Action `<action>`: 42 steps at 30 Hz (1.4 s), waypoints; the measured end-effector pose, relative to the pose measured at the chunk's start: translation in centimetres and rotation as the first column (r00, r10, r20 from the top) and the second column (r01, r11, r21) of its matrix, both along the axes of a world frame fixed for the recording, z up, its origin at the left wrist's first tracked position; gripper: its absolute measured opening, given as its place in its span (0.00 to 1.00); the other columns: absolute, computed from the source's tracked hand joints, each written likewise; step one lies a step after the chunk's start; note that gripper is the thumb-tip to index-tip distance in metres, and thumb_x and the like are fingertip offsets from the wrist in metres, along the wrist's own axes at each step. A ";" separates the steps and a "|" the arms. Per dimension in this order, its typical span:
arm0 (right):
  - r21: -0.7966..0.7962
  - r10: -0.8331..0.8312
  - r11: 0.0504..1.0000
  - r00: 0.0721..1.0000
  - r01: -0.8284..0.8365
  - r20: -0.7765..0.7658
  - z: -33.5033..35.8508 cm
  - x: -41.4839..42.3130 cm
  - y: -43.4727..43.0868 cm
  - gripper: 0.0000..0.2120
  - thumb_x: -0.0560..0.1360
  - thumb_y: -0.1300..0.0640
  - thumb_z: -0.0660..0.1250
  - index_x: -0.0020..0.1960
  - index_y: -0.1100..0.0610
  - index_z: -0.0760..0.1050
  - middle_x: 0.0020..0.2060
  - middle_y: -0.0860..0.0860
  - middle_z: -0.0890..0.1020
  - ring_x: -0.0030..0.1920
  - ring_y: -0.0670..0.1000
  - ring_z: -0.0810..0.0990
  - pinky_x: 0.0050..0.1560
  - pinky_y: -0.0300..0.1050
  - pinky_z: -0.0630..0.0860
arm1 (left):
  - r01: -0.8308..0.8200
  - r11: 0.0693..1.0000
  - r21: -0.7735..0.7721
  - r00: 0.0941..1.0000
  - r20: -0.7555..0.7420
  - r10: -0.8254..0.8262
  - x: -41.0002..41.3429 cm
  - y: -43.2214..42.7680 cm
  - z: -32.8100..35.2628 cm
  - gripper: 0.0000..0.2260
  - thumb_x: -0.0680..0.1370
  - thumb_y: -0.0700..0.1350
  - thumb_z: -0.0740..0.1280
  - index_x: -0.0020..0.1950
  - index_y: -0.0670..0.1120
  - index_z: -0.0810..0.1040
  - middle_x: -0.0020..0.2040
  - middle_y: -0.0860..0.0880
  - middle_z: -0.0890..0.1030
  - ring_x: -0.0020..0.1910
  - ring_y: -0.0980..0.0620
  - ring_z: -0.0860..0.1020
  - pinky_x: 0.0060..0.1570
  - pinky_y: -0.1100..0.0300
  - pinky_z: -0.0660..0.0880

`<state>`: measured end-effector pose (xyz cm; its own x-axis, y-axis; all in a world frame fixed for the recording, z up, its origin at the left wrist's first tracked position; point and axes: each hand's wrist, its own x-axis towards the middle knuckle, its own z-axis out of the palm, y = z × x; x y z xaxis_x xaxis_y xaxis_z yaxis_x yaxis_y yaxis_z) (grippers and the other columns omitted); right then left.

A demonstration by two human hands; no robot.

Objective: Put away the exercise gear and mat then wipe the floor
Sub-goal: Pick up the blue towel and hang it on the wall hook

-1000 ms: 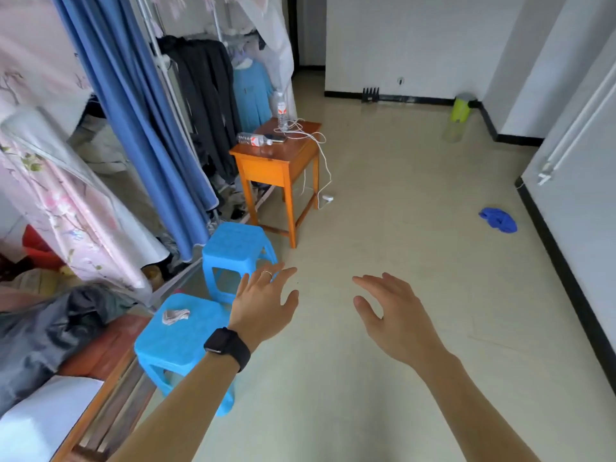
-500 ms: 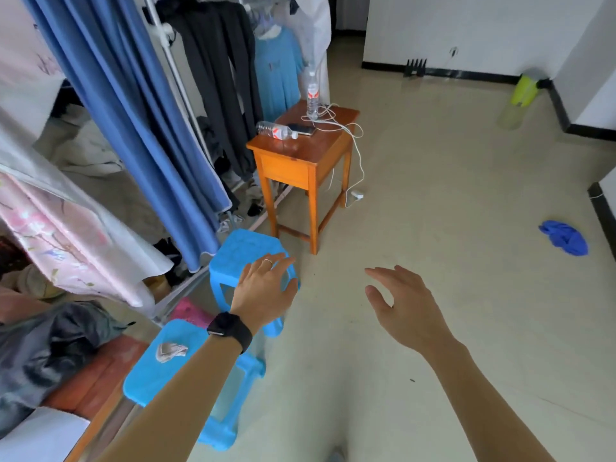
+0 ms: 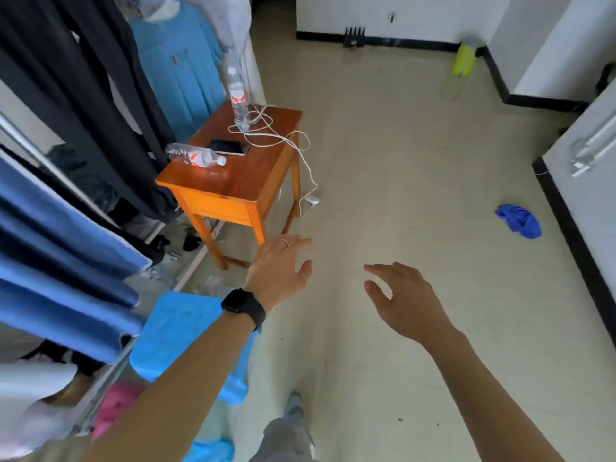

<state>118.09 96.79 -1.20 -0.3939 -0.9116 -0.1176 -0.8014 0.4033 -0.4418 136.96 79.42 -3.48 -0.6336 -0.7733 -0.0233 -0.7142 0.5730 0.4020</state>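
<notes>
Above the floor (image 3: 383, 168) I log left hand (image 3: 276, 271) and right hand (image 3: 406, 301) both spread, fingers relaxed, holding nothing. Cloth (image 3: 518, 221) lies on floor by the wall (image 3: 586, 211), well apart from both hands.

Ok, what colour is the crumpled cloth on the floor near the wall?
The cloth is bright blue, seen best in the head view.

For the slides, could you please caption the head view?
Empty left hand and right hand held out over the floor, orange wooden table left, blue cloth right.
</notes>
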 end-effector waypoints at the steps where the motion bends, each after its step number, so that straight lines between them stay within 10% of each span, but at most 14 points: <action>1: 0.009 -0.023 1.000 1.000 0.023 0.000 0.0 -1.3 -1.5 0.19 0.82 0.44 0.57 0.73 0.42 0.69 0.69 0.39 0.74 0.75 0.50 0.63 0.73 0.51 0.62 | 0.041 0.999 -0.003 0.999 0.007 -0.041 -1.8 -2.2 -0.2 0.21 0.80 0.54 0.61 0.74 0.56 0.69 0.74 0.53 0.70 0.73 0.49 0.66 0.73 0.51 0.62; 31: 0.052 -0.411 0.912 0.909 0.408 0.076 -1.5 -60.3 -34.7 0.20 0.82 0.44 0.58 0.73 0.42 0.69 0.68 0.40 0.75 0.74 0.50 0.64 0.71 0.46 0.62 | 0.373 0.927 0.033 0.923 0.090 -0.375 -66.1 -40.8 -1.3 0.20 0.81 0.52 0.62 0.74 0.54 0.70 0.74 0.51 0.72 0.74 0.49 0.66 0.72 0.51 0.63; 42: 0.157 -0.734 0.678 0.670 0.718 0.109 -5.0 -84.7 -39.6 0.20 0.82 0.42 0.56 0.74 0.40 0.66 0.70 0.40 0.73 0.74 0.48 0.63 0.72 0.45 0.61 | 0.660 0.746 0.085 0.737 0.118 -0.665 -99.6 -51.0 -4.2 0.21 0.82 0.52 0.60 0.75 0.54 0.68 0.75 0.52 0.69 0.76 0.50 0.63 0.73 0.51 0.60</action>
<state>33.36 57.24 -6.25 -0.8960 -0.3261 -0.3014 -0.1639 0.8737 -0.4581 37.36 28.47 -7.65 -0.9741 -0.1559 -0.1638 -0.2064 0.9091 0.3618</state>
